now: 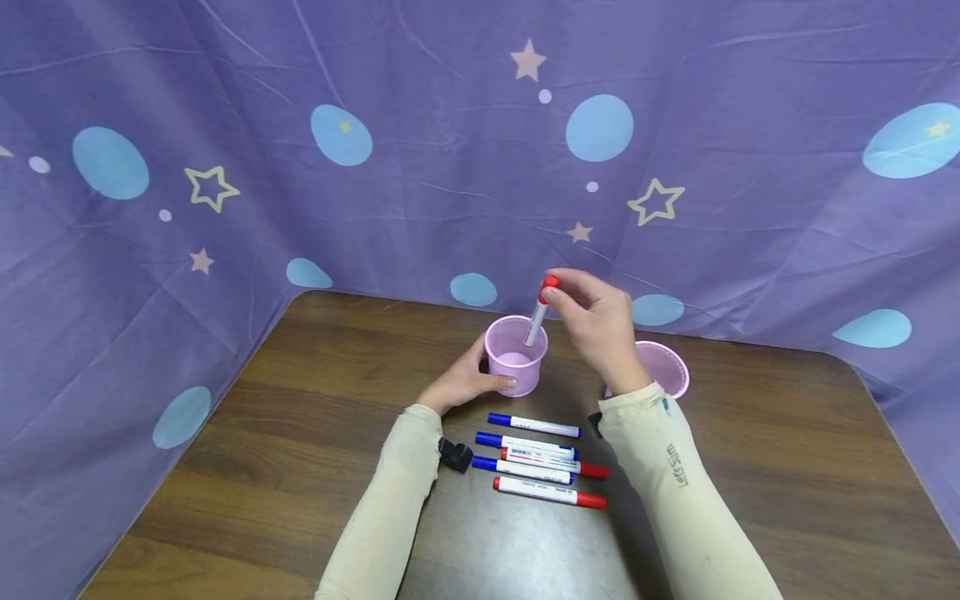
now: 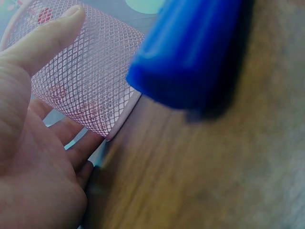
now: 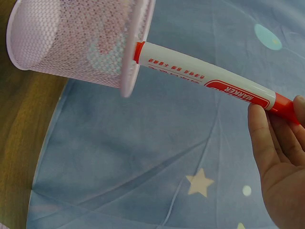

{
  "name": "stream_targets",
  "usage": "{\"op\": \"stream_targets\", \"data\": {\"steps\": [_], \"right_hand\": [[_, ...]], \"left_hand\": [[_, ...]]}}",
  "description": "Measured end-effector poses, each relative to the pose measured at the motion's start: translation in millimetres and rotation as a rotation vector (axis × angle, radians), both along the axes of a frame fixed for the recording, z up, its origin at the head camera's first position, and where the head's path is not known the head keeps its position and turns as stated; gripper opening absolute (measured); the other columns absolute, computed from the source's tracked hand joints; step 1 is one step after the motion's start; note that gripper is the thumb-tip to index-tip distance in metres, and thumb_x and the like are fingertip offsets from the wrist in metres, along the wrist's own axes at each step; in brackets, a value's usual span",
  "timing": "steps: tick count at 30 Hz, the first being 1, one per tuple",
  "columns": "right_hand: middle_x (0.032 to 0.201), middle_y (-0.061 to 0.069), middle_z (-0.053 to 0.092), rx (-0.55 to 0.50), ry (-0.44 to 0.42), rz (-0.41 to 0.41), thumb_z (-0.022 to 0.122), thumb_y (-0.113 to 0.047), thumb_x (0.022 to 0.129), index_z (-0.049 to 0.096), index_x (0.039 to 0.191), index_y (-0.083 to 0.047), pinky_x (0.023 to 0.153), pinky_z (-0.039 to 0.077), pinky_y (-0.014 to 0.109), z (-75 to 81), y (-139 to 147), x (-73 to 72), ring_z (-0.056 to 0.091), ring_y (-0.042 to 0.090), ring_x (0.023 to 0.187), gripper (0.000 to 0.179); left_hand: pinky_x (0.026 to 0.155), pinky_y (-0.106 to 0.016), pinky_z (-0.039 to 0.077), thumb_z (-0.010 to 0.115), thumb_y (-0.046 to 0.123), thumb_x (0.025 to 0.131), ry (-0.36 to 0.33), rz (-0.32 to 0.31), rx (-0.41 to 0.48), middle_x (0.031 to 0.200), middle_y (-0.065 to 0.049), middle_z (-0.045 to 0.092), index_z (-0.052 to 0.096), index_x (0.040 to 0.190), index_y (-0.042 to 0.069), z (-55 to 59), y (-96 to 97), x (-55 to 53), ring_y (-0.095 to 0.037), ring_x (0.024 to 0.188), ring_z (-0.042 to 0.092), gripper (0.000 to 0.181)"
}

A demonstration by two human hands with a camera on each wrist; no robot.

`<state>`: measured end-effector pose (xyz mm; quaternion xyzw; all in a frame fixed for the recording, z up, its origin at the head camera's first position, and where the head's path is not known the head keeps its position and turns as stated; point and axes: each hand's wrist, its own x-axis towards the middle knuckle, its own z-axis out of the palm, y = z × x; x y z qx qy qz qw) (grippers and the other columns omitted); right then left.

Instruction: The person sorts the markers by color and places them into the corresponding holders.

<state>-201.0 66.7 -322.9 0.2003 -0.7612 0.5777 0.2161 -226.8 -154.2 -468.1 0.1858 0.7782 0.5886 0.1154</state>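
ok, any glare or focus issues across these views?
Head: glare on the near part of the table; left wrist: blue marker end large and blurred, cup mesh crisper; right wrist: red marker sharp enough to read "MARKER", upside down.

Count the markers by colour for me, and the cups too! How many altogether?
Blue markers: 3
Red markers: 3, counting the one in the right hand
Pink cups: 2, one partly hidden behind the right arm
Total in view: 8
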Motion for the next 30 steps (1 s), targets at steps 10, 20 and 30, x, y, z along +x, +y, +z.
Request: {"op": "stream_targets", "data": {"steps": [10, 20, 30], "right_hand": [[0.095, 0.016, 0.075, 0.102, -0.004, -0.036, 0.076, 0.001, 0.087, 0.074, 0.108, 0.005, 0.079, 0.057, 0.035, -16.4, -15, -12.7, 0.072, 0.029, 0.087, 0.022], [0.092, 0.014, 0.075, 0.082, -0.095, -0.037, 0.076, -0.003, 0.089, 0.074, 0.106, 0.003, 0.077, 0.057, 0.040, -36.5, -28, -23.0, 0.071, 0.027, 0.084, 0.018], [0.096, 0.014, 0.075, 0.120, -0.107, -0.054, 0.076, -0.006, 0.089, 0.074, 0.105, 0.000, 0.082, 0.055, 0.041, -52.6, -34, -27.2, 0.071, 0.027, 0.088, 0.017]], "left_hand": [[0.112, -0.047, 0.031, 0.083, 0.016, 0.081, -0.010, 0.024, -0.028, 0.139, -0.016, 0.052, 0.030, 0.156, 0.012, 4.6, 1.9, 3.5, -0.030, 0.129, 0.048, 0.093], [0.113, -0.046, 0.031, 0.083, 0.015, 0.082, -0.017, 0.037, -0.044, 0.144, -0.015, 0.049, 0.026, 0.158, 0.012, 4.9, 0.2, 5.6, -0.028, 0.131, 0.045, 0.095], [0.112, -0.045, 0.034, 0.083, 0.018, 0.081, 0.000, 0.030, -0.048, 0.143, -0.014, 0.049, 0.027, 0.158, 0.013, 5.3, 0.3, 4.3, -0.026, 0.129, 0.046, 0.095]]}}
